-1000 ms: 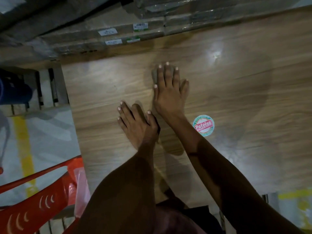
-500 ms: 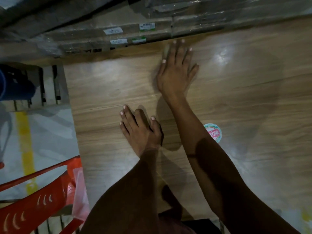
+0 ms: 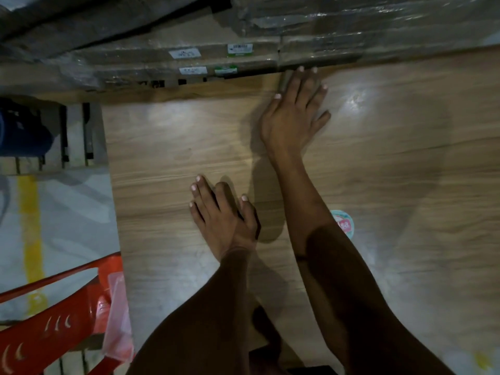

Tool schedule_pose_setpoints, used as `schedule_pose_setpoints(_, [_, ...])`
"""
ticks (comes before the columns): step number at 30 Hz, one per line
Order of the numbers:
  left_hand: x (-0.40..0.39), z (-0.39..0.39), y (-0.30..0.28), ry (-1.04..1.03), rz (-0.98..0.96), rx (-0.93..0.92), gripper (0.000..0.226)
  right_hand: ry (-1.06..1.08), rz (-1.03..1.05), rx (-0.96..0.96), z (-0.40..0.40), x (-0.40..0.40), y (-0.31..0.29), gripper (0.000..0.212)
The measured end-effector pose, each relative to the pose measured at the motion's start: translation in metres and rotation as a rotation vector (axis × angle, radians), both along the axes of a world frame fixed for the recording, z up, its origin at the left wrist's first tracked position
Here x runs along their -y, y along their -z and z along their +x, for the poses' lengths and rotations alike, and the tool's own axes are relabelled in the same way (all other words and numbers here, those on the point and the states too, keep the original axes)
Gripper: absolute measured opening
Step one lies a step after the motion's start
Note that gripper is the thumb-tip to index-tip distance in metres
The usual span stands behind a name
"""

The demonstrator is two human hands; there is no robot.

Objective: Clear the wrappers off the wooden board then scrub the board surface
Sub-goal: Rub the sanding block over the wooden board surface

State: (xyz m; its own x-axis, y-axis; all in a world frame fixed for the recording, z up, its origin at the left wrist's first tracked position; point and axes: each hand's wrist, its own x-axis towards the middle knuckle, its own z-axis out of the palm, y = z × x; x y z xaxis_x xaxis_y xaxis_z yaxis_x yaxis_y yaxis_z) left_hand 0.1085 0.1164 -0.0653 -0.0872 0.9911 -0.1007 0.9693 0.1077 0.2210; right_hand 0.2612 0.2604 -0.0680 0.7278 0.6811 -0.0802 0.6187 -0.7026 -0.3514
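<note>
The wooden board (image 3: 167,147) fills most of the view. My right hand (image 3: 292,112) is stretched to the board's far edge, its straight fingers pressing a small grey pad (image 3: 284,79) flat on the wood; most of the pad is hidden under them. My left hand (image 3: 221,220) rests flat on the board nearer to me, fingers straight and holding nothing. A round green and red sticker (image 3: 345,224) is stuck on the board, partly covered by my right forearm.
Plastic-wrapped flat cartons (image 3: 189,55) are stacked against the board's far edge. A red plastic chair (image 3: 54,320) with a pinkish plastic wrapper (image 3: 119,320) on it stands at the lower left. The floor on the left has a yellow line (image 3: 31,226) and a blue object (image 3: 24,131).
My right hand has slid the pad away from me, from mid-board to the far edge by the cartons. The left hand has stayed flat in the same spot.
</note>
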Motion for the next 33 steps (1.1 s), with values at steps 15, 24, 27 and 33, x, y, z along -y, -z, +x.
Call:
schedule_pose_setpoints(15, [0.002, -0.003, 0.003, 0.015, 0.031, 0.041, 0.057, -0.249, -0.029, 0.045, 0.030, 0.030, 0.005, 0.063])
schedule_pose_setpoints(24, [0.002, -0.001, 0.002, 0.008, 0.035, 0.047, 0.057, -0.098, -0.005, 0.054, 0.061, 0.043, 0.008, 0.063])
schedule_pose_setpoints(27, [0.003, -0.001, 0.002, 0.007, 0.038, 0.052, 0.056, -0.290, -0.031, 0.093, 0.034, 0.055, 0.004, 0.063])
schedule_pose_setpoints(33, [0.002, -0.001, 0.002, 0.012, 0.050, 0.049, 0.057, -0.169, -0.026, 0.144, 0.051, 0.081, 0.007, 0.063])
